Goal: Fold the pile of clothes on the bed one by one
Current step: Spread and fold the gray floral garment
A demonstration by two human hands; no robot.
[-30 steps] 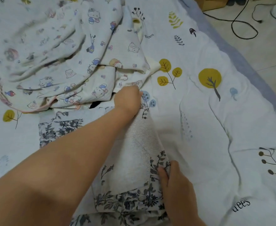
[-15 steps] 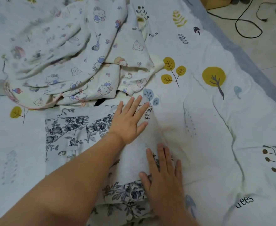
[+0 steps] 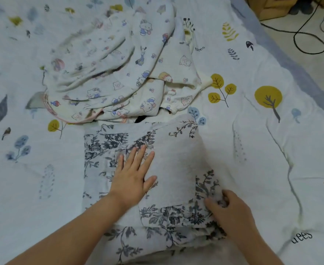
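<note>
- The bed sheet (image 3: pixel 252 150) is filling the frame, with the unfolded cartoon-print pile (image 3: pixel 119 73) lying upper centre.
- The floral garment (image 3: pixel 176 169) is lying lower centre, its right side now folded inward.
- My left hand (image 3: pixel 132 178), pulled back from the far edge, is pressing flat, fingers spread.
- My right hand (image 3: pixel 231 211), flat half a second ago, is now gripping the lower right edge: the next fold is starting.

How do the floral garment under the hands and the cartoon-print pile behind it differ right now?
The floral garment lies flat, partly folded, dark blue-grey print; the cartoon-print pile is rumpled and unfolded, pastel figures on cream. Both hands touch the floral garment; none touches the pile. Both rest on the bed sheet.
</note>
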